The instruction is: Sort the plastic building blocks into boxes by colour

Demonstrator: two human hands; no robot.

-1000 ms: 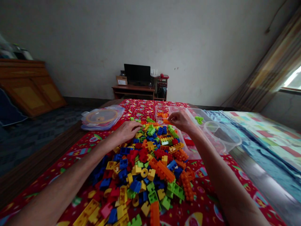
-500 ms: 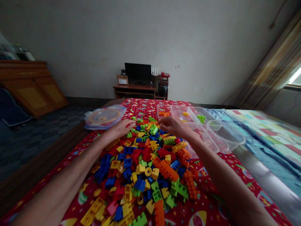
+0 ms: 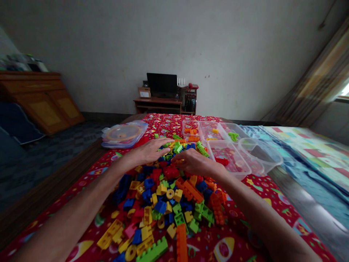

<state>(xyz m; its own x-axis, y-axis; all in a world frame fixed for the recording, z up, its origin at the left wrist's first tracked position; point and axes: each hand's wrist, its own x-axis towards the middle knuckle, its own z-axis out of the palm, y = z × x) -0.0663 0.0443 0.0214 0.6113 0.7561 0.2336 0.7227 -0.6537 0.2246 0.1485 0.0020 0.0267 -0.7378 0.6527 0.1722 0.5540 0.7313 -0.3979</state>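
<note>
A big heap of toy building bricks (image 3: 160,189) in red, blue, yellow, green and orange covers the middle of the table. My left hand (image 3: 153,150) lies over the far left part of the heap, fingers stretched rightward and apart, with nothing seen in it. My right hand (image 3: 191,161) reaches into the upper right of the heap. Its fingers are bent and apart from the thumb, with bricks around the fingertips; their undersides are hidden. Beside it stands a clear divided tray (image 3: 242,174), where a red brick (image 3: 222,161) shows in the near compartment.
Other tray compartments hold a few orange bricks (image 3: 190,131), yellow bricks and a green brick (image 3: 233,136). Clear lids (image 3: 122,133) are stacked at the table's left edge. A patterned red cloth (image 3: 234,214) covers the table. A bed (image 3: 305,153) adjoins on the right.
Both hands have moved inward and closer together over the heap; my left hand went right, my right hand slid left and nearer. The red brick in the tray now shows.
</note>
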